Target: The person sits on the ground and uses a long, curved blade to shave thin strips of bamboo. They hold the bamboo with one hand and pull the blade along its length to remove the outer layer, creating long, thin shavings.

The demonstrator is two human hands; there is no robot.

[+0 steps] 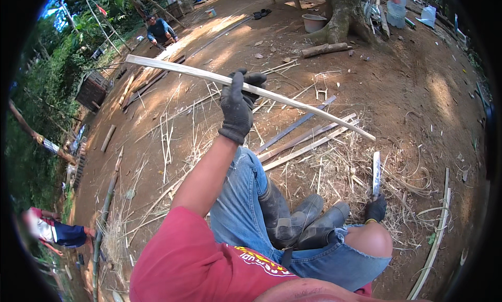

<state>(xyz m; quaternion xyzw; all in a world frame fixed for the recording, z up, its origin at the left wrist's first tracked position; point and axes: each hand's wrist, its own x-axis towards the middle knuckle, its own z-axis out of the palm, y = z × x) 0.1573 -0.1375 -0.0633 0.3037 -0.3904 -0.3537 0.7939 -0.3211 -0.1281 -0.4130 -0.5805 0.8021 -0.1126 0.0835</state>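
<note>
My left hand, in a dark work glove, is raised in front of me with its fingers wrapped round a long, pale bamboo strip. The strip slants across the view, its far-left end higher than its right end, and both ends are free. Low at my right, beside my bent knee, my gloved right hand grips a knife whose broad, light blade points away from me. The blade is apart from the strip; the knife's handle is mostly hidden in the glove.
Bamboo shavings litter the ground around my boots. Beyond my knees lie dark wooden slats; pale strips lie at right. A bamboo pole and a standing person are at left. Another person crouches farther off.
</note>
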